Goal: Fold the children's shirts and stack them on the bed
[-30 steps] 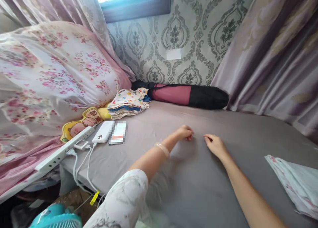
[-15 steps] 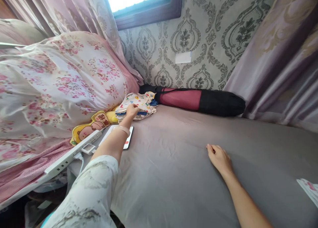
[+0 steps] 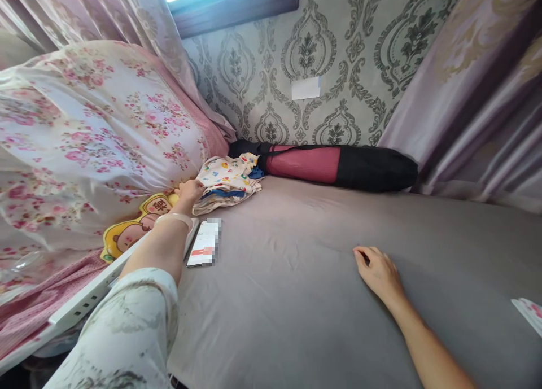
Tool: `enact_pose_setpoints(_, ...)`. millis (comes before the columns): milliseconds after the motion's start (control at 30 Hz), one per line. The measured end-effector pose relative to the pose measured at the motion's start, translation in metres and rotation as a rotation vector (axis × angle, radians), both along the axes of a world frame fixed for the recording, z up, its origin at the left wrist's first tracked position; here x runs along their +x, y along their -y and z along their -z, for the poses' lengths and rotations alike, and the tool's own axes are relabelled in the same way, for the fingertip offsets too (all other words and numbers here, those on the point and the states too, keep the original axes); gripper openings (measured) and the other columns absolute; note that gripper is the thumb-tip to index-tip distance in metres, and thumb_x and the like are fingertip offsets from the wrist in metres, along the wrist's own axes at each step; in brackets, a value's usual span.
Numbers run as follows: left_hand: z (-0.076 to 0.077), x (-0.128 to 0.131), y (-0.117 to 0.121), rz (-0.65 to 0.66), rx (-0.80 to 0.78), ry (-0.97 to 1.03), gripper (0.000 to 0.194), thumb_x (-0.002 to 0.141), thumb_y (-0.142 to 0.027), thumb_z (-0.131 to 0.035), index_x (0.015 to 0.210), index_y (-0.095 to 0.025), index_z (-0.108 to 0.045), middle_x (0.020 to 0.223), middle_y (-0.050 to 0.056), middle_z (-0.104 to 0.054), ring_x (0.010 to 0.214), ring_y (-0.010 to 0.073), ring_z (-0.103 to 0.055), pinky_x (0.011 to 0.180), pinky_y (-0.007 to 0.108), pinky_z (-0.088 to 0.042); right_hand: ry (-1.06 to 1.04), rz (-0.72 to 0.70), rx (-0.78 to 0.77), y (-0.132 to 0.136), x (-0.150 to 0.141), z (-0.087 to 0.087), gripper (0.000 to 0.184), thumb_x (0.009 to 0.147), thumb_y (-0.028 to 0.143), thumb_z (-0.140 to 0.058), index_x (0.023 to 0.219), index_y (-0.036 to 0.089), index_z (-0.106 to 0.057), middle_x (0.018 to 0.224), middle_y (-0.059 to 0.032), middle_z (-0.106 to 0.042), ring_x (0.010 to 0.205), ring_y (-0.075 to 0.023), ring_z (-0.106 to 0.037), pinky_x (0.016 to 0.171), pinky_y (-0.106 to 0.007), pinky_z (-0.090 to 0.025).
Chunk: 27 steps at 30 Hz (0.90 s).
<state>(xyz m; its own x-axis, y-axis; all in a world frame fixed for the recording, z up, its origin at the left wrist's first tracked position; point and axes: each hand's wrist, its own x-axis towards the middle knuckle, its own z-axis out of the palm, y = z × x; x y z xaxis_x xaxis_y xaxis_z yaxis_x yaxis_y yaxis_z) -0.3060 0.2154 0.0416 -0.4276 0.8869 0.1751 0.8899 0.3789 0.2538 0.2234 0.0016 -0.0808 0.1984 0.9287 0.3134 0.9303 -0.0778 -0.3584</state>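
A stack of folded clothes (image 3: 231, 174), cream with a colourful print and blue layers showing, lies at the far left of the grey bed sheet. My left hand (image 3: 190, 191) is closed at the near left edge of this stack, fingertips on the cloth; the exact grip is partly hidden. Below the wrist lies a phone (image 3: 205, 243) with a lit screen. My right hand (image 3: 378, 270) rests on the bed sheet (image 3: 288, 298) with its fingers curled in and nothing visible in them.
Behind the stack, a long black and red bag (image 3: 305, 164) lies along the wall. A yellow plush pillow (image 3: 127, 236) and a white power strip (image 3: 80, 301) lie by my left forearm. A floral cover (image 3: 105, 118) bulges on the left. A white packet (image 3: 529, 313) is at the right edge.
My left hand has moved left from the top of the clothes stack to its left edge. More of the phone shows. My right hand stays in place; the view has shifted slightly.
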Motion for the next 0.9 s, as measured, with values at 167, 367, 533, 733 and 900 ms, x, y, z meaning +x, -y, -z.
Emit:
enact_pose_setpoints(167, -0.021, 0.006, -0.007, 0.042, 0.138, 0.094, 0.024, 0.085, -0.028, -0.054, 0.103, -0.019, -0.067, 0.111, 0.012, -0.067, 0.11, 0.0336, -0.056, 0.095, 0.048, -0.039, -0.007, -0.022, -0.014, -0.001, 0.002, 0.0, 0.036, 0.091, 0.037, -0.037, 0.099, 0.022, -0.069, 0.105, -0.0079, -0.068, 0.091, -0.0254, -0.059, 0.078, -0.037, -0.044)
enact_pose_setpoints(367, -0.067, 0.062, -0.025, 0.392, 0.402, 0.265, 0.025, 0.091, -0.023, -0.045, 0.11, -0.017, -0.06, 0.09, 0.004, -0.064, 0.083, 0.018, -0.058, 0.083, 0.03, -0.044, -0.001, -0.005, -0.049, 0.0, 0.0, -0.001, 0.037, 0.091, 0.038, -0.037, 0.101, 0.022, -0.069, 0.106, -0.0077, -0.068, 0.091, -0.0267, -0.059, 0.08, -0.039, -0.044)
enact_pose_setpoints(533, -0.095, 0.139, -0.008, 0.69, 0.513, 0.49, 0.016, 0.088, -0.019, -0.046, 0.094, -0.015, -0.06, 0.069, -0.003, -0.051, 0.063, 0.0107, -0.047, 0.067, 0.022, -0.042, -0.108, -0.015, -0.013, -0.001, 0.002, -0.002, 0.035, 0.09, 0.037, -0.037, 0.098, 0.021, -0.068, 0.101, -0.0084, -0.069, 0.093, -0.0254, -0.06, 0.085, -0.039, -0.045)
enact_pose_setpoints(733, -0.112, 0.222, 0.062, 1.079, 0.364, 0.706, 0.011, 0.08, -0.023, -0.053, 0.08, -0.013, -0.058, 0.066, -0.004, -0.048, 0.058, 0.0083, -0.043, 0.056, 0.02, -0.035, -0.435, -0.138, 0.188, 0.0, -0.022, -0.029, 0.037, 0.088, 0.042, -0.045, 0.108, 0.016, -0.062, 0.104, -0.0134, -0.066, 0.096, -0.0237, -0.062, 0.091, -0.04, -0.047)
enact_pose_setpoints(900, -0.12, 0.271, 0.134, 1.318, 0.22, 0.776, 0.015, 0.081, -0.029, -0.057, 0.081, -0.014, -0.059, 0.064, -0.004, -0.048, 0.056, 0.0074, -0.044, 0.053, 0.019, -0.035, -0.433, -0.202, 0.428, 0.018, -0.065, -0.068, 0.077, 0.075, 0.047, -0.068, 0.14, 0.019, -0.038, 0.135, -0.0176, -0.047, 0.122, -0.0299, -0.048, 0.101, -0.048, -0.042)
